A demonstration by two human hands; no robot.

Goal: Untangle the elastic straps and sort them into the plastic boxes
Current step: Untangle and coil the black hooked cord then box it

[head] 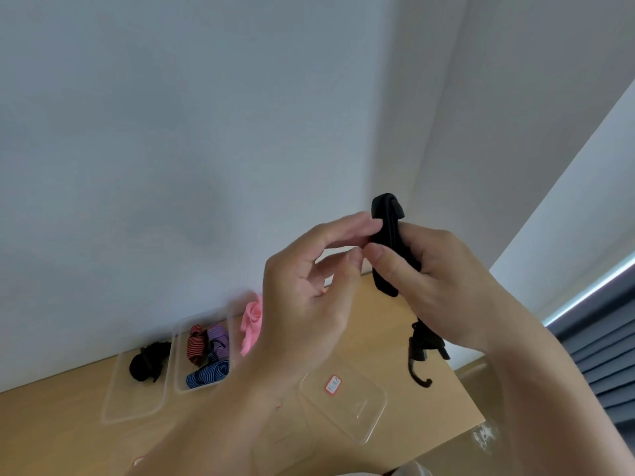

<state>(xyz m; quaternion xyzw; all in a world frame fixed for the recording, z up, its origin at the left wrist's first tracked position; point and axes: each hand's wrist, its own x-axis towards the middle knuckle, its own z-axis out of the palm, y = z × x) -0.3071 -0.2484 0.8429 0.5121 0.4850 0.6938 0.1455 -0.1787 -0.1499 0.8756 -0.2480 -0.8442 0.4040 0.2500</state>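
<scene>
My right hand (pixel 443 280) grasps the folded black strap (pixel 386 235), with its hook (pixel 421 376) dangling below my grip. My left hand (pixel 309 290) is relaxed, its fingertips (pixel 367 226) touching the strap just beside my right thumb.

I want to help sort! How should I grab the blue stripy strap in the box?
Probably pinch the blue striped strap across its folded middle, reaching down from above. It lies low at the near end of its clear box, so the walls block a sideways reach, and the red striped strap sits close behind.
</scene>
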